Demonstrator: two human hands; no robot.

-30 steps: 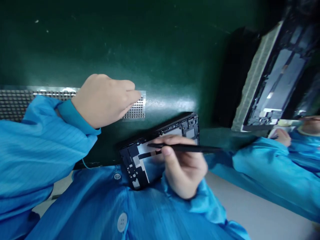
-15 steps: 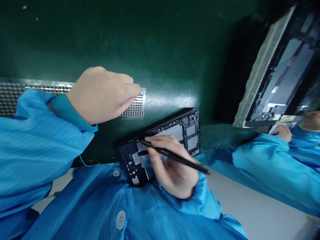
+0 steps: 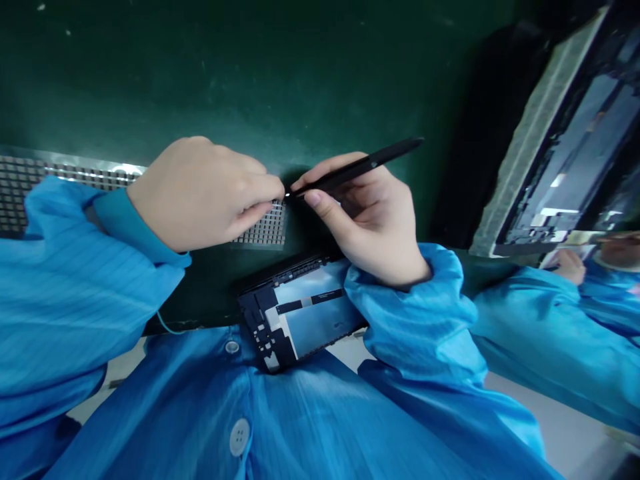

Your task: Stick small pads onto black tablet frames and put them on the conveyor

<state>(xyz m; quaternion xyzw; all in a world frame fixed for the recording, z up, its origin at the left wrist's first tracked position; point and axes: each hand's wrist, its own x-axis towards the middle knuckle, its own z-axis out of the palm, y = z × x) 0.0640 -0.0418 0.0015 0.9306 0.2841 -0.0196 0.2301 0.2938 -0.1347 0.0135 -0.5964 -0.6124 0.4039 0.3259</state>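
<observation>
My left hand (image 3: 205,190) is closed over a clear sheet of small grey pads (image 3: 263,230), its fingertips at the sheet's right end; the fingertips' exact hold is partly hidden. My right hand (image 3: 373,217) grips black tweezers (image 3: 355,172), their tips meeting my left fingertips at the sheet's upper right corner. A tiny bright spot shows at the tips, too small to name. Below both hands lies an opened tablet-like device (image 3: 315,320), tilted at the table's front edge against my blue smock. My right sleeve covers its right end.
The dark green tabletop (image 3: 240,80) stretches behind my hands. At the right, a large black frame with a pale foam strip (image 3: 535,133) stands beside another opened device (image 3: 575,160). A co-worker's sleeve (image 3: 540,320) and hand (image 3: 570,265) are at the far right.
My right hand has moved up and away from the device to the sheet's corner, the tweezers turned with their back end raised. My left hand has barely moved.
</observation>
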